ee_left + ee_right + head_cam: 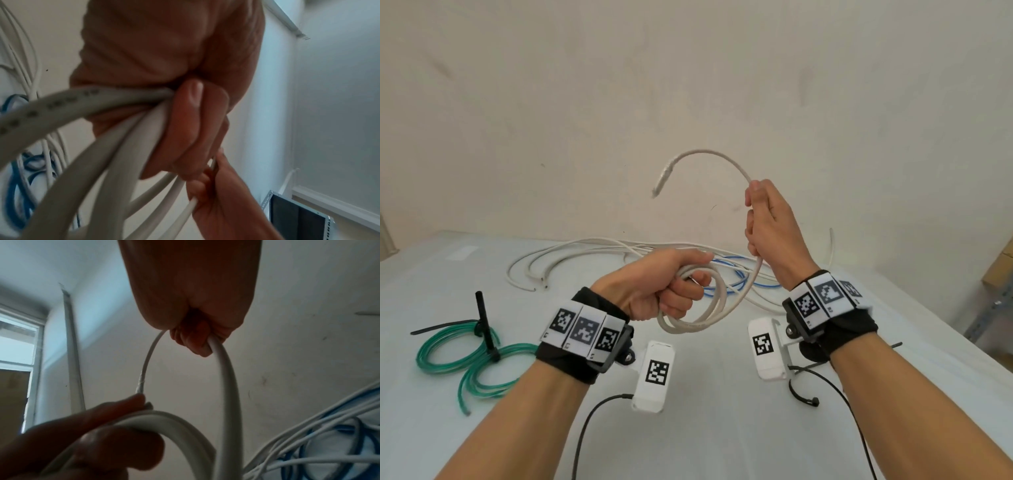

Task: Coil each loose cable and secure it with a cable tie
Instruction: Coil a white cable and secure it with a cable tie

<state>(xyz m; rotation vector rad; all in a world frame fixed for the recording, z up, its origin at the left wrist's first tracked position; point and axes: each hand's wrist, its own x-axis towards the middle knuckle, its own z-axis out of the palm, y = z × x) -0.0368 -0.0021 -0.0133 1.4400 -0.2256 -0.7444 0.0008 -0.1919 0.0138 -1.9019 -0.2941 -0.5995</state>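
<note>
- Both forearms fill the foreground of the head view, each wrist strapped with a marker-covered band and a white camera unit.
- Left hand [658, 287]: fingers curled tight round the gathered loops of a grey-white cable [717, 301], held above the table [431, 274]; the left wrist view shows several turns bunched under the fingers [191, 113].
- Right hand [770, 226]: raised above and just right of the left, fist closed round the same cable's free tail, which arches up and over to its connector end [662, 176] (hanging in the air, touching nothing).
- Step in hand, as judged: the last short length is being brought round to join the coil; no tie is on this cable yet.
- Done: a green cable [460, 356] lies coiled at the table's left, bound with black cable ties [486, 325] whose tails stick out.
- Left to do: a loose heap of white cables [571, 253] and a blue cable [736, 274] lies uncoiled at the far side of the table, behind the hands (how many separate cables it holds cannot be told).
- Spare black tie [803, 394], as it appears, lies on the table beneath the right wrist, near to hand for securing the coil.
- Progress, as judged: one cable finished, one nearly coiled, the larger share remaining.
</note>
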